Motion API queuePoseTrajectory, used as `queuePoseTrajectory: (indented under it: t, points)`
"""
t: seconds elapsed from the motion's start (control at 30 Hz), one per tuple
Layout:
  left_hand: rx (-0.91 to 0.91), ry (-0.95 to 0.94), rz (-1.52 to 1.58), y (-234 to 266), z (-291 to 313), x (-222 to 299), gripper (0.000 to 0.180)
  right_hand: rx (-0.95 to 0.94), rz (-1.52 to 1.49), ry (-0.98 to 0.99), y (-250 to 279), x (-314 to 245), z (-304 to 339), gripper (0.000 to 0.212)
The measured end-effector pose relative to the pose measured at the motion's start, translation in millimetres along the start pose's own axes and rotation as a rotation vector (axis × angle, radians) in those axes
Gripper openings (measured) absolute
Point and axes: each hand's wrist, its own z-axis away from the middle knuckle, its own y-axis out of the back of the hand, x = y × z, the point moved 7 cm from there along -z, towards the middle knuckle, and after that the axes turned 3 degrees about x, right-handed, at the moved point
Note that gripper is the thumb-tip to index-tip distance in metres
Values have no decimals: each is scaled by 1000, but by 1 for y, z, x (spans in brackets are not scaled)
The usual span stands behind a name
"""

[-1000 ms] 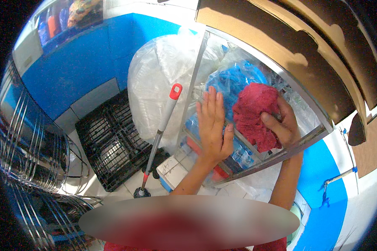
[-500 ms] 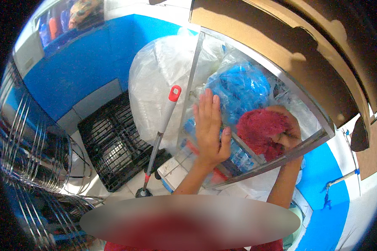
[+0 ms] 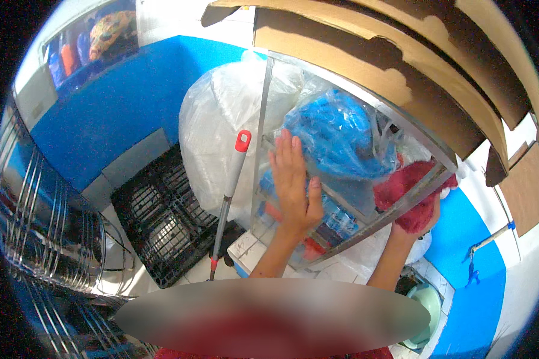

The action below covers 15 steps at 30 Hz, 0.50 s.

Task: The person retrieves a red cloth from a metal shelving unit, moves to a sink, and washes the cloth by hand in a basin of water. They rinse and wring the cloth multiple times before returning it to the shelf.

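Note:
A see-through pane in a metal frame [image 3: 365, 94] stands tilted before me. My left hand [image 3: 291, 185] lies flat against it, fingers stretched out and holding nothing. My right hand [image 3: 430, 222] grips a dark red cloth [image 3: 395, 186] at the frame's lower right corner. The cloth is folded over the edge, part on the pane and part outside it; most of the fingers are hidden. Through the pane I see a blue plastic bag [image 3: 335, 131] and wrapped bottles [image 3: 340, 219].
Left of the pane stand a large clear plastic sack [image 3: 212, 140], a grey pole with a red end [image 3: 235, 170] and a black crate [image 3: 161, 218]. Metal wire racks [image 3: 36, 185] line the far left. Cardboard [image 3: 353, 66] leans behind the frame. A pale green basin [image 3: 430, 311] sits lower right.
My right hand has moved the red cloth right and down, from the pane's face onto the frame's right corner. My left hand stays flat on the pane. The view has shifted slightly.

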Motion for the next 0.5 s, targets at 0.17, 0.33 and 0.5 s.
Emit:
queuePoseTrajectory:
  t: [0.17,0.33,0.5]
  points:
    - [-21,-24,15,0,-1,2,63,-615,-772,-511,-51,-11,72,46]
    - [-65,19,77,2,15,-7,60,188,-243,67,1,-21,109,39]
    - [-4,-111,594,12,70,8,39,-91,-540,-53,61,-5,123,43]
